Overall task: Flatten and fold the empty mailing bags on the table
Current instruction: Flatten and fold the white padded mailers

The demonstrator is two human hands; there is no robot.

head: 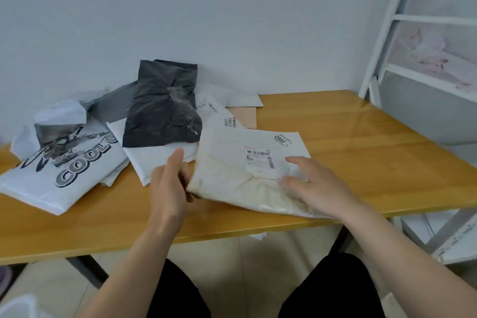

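Hands work a cream mailing bag point(247, 170) near the front edge of the wooden surface point(361, 142), seen from the head camera. The left hand point(170, 186) holds the bag's left edge, its fingers tucked under it and thumb raised, apparently to lift that side for a fold. The right hand point(312, 183) lies flat on the bag beside its shipping label point(260, 160), fingers straight and spread, likely pinning it while pressing out air. Toward the back left corner wait more bags: a black bag point(162, 103) on top of the pile, and a white printed bag point(64, 165) beside it, still crumpled and unfolded.
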